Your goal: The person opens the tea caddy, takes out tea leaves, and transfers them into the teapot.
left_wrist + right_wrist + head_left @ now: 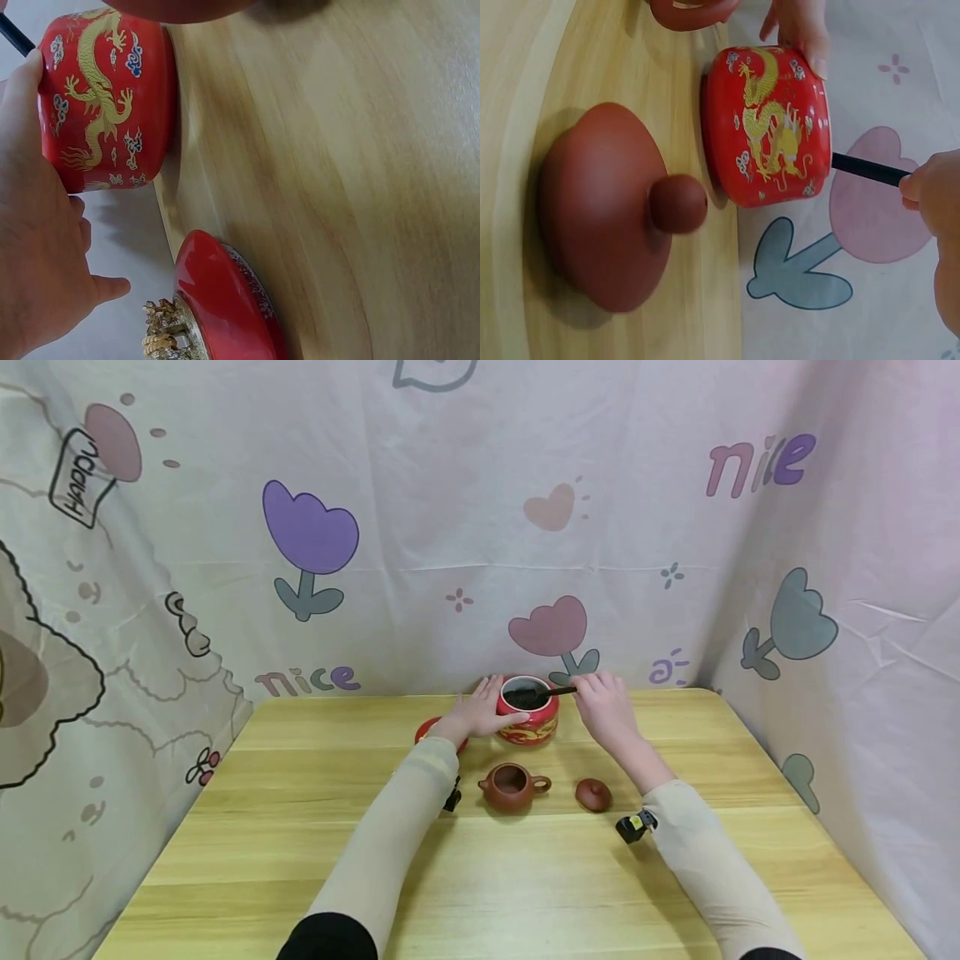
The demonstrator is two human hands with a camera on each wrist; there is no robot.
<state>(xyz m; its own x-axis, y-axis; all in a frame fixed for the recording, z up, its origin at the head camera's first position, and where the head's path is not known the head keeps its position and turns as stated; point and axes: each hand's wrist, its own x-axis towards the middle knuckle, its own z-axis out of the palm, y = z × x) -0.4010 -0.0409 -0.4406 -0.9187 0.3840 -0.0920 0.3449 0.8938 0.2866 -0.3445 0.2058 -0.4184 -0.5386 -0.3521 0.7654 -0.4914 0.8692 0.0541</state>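
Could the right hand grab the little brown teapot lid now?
Probably yes: the lid lies on the table close by, with nothing on top. The right hand holds a black handle, though, so it may need to let go first.

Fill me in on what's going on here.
A person's left hand rests against a round, gold-patterned red jar; the right hand holds a slim dark utensil reaching into it. Nearer the person stand an uncovered reddish-brown teapot and, to its right, a matching round lid. A gold-knobbed red lid lies left of the jar.
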